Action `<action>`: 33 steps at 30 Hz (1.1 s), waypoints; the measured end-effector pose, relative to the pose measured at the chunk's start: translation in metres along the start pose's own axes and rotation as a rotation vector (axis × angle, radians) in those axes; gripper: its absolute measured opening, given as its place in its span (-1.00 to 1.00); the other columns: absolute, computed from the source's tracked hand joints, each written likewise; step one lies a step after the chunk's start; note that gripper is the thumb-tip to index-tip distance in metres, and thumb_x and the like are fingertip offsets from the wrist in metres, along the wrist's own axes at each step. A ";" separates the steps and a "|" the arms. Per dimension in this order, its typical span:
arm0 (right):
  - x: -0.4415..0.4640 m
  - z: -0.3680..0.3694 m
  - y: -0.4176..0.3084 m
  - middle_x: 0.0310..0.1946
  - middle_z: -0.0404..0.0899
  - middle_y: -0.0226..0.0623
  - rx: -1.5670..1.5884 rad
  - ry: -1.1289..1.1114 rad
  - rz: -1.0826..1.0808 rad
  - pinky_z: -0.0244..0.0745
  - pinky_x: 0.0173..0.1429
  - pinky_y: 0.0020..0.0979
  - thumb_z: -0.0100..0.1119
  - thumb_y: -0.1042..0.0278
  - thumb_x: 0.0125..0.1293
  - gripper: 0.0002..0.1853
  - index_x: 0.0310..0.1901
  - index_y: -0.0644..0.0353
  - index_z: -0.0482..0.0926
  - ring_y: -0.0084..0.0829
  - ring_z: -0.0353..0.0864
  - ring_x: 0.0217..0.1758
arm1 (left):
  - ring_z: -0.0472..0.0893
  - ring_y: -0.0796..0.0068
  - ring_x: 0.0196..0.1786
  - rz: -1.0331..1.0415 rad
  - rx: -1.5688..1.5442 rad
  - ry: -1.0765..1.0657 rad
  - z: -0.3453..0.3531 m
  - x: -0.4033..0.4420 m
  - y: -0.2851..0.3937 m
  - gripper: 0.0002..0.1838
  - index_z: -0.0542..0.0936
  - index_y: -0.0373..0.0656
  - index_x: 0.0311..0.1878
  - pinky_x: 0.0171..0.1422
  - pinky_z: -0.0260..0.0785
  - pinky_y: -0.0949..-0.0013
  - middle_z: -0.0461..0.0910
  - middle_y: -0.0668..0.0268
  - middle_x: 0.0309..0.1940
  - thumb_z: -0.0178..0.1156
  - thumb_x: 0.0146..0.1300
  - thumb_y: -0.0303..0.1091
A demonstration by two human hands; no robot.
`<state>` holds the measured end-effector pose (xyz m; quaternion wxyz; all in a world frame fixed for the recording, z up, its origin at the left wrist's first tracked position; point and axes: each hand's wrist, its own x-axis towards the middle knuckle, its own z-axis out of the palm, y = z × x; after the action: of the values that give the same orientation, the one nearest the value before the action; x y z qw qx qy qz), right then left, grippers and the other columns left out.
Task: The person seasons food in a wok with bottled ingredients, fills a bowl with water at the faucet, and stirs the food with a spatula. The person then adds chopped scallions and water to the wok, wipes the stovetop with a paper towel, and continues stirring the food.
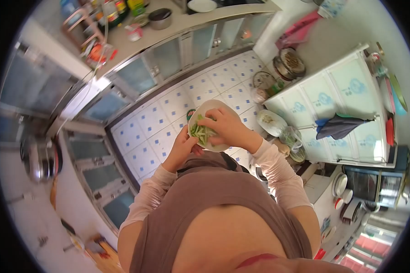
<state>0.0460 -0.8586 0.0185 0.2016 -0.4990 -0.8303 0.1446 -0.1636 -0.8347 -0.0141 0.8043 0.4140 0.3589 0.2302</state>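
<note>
A white bowl (221,108) is held in front of my body, above the tiled floor. Cut green vegetable pieces (202,133) lie in its left part. My left hand (187,144) grips the bowl's left rim, its fingers partly hidden under the bowl. My right hand (228,126) reaches in over the bowl from the right, with curled fingers among the green pieces. Its thumb side is blurred, and the exact amount between the fingers cannot be made out.
A counter (177,34) with a dark pot (160,19) and a white plate (202,5) runs along the far side. On the right stand a white cabinet (300,107), a white dish (271,123) and bagged vegetables (292,139). A metal cooker (43,159) sits on the left counter.
</note>
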 end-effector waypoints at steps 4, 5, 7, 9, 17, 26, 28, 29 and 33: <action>0.029 -0.022 0.079 -0.03 0.44 -0.25 -0.080 0.045 0.153 0.49 0.02 -0.19 0.37 0.33 -0.07 -0.49 0.02 -0.11 0.53 -0.12 0.50 -0.06 | 0.62 0.46 -0.50 -0.041 0.020 -0.146 0.003 0.103 0.037 -0.65 0.30 -0.19 0.15 -0.41 0.49 0.49 0.61 0.16 -0.34 -0.03 0.30 -0.43; 0.041 -0.031 0.099 -0.03 0.44 -0.24 -0.107 0.060 0.178 0.50 -0.01 -0.20 0.36 0.34 -0.05 -0.52 0.00 -0.10 0.53 -0.13 0.52 -0.10 | 0.62 0.46 -0.49 -0.042 0.025 -0.175 0.003 0.130 0.050 -0.66 0.30 -0.20 0.14 -0.41 0.49 0.49 0.61 0.15 -0.35 -0.03 0.30 -0.43; 0.069 -0.048 0.140 -0.10 0.47 -0.24 -0.091 0.127 0.191 0.51 -0.08 -0.25 0.34 0.39 -0.03 -0.59 -0.06 -0.04 0.55 -0.15 0.54 -0.17 | 0.63 0.45 -0.49 -0.037 0.026 -0.226 0.003 0.180 0.082 -0.67 0.31 -0.21 0.12 -0.41 0.49 0.48 0.61 0.14 -0.36 -0.02 0.30 -0.42; 0.096 -0.073 0.181 -0.18 0.50 -0.22 -0.036 0.175 0.200 0.52 -0.14 -0.29 0.32 0.44 -0.02 -0.65 -0.13 0.01 0.57 -0.17 0.55 -0.22 | 0.62 0.46 -0.46 -0.052 0.091 -0.271 0.006 0.229 0.116 -0.57 0.27 -0.19 0.23 -0.38 0.50 0.47 0.59 0.17 -0.32 -0.04 0.29 -0.43; 0.186 -0.168 0.298 -0.38 0.55 -0.43 0.522 0.398 0.496 0.42 -0.19 -0.50 0.18 0.57 0.11 -0.85 -0.25 0.21 0.55 -0.58 0.49 -0.30 | 0.63 0.42 -0.46 -0.032 0.136 -0.320 0.015 0.382 0.205 -0.59 0.27 -0.26 0.19 -0.39 0.53 0.44 0.59 0.15 -0.34 -0.02 0.27 -0.44; 0.256 -0.215 0.477 -0.32 0.53 -0.52 0.803 0.268 0.585 0.36 -0.09 -0.60 0.15 0.56 0.17 -0.92 -0.28 0.22 0.54 -0.68 0.43 -0.22 | 0.62 0.48 -0.43 -0.065 0.049 -0.192 0.038 0.548 0.231 -0.49 0.24 -0.20 0.32 -0.37 0.50 0.47 0.60 0.18 -0.26 0.01 0.30 -0.37; 0.282 -0.233 0.543 -0.32 0.52 -0.52 0.715 0.291 0.419 0.36 -0.09 -0.60 0.15 0.57 0.18 -0.92 -0.29 0.21 0.53 -0.67 0.44 -0.20 | 0.62 0.48 -0.43 -0.051 0.029 -0.150 0.043 0.595 0.243 -0.46 0.24 -0.17 0.35 -0.37 0.49 0.47 0.59 0.18 -0.23 0.02 0.30 -0.38; 0.299 -0.244 0.579 -0.32 0.52 -0.52 0.672 0.300 0.333 0.36 -0.09 -0.59 0.15 0.57 0.18 -0.92 -0.29 0.20 0.53 -0.67 0.45 -0.20 | 0.62 0.47 -0.43 -0.002 0.022 -0.127 0.045 0.621 0.249 -0.47 0.25 -0.17 0.35 -0.37 0.49 0.47 0.59 0.18 -0.22 0.02 0.30 -0.39; 0.388 -0.329 0.713 -0.37 0.47 -0.55 0.704 0.397 0.205 0.36 -0.19 -0.61 0.16 0.60 0.16 -0.87 -0.28 0.14 0.51 -0.72 0.43 -0.26 | 0.63 0.42 -0.44 0.095 -0.083 0.025 0.068 0.712 0.279 -0.51 0.24 -0.23 0.30 -0.38 0.51 0.47 0.59 0.13 -0.21 0.00 0.29 -0.44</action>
<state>0.5902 -0.1736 0.0662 0.5005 -0.4978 -0.6214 0.3398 0.3216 -0.2401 -0.0305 0.8043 0.3941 0.3388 0.2880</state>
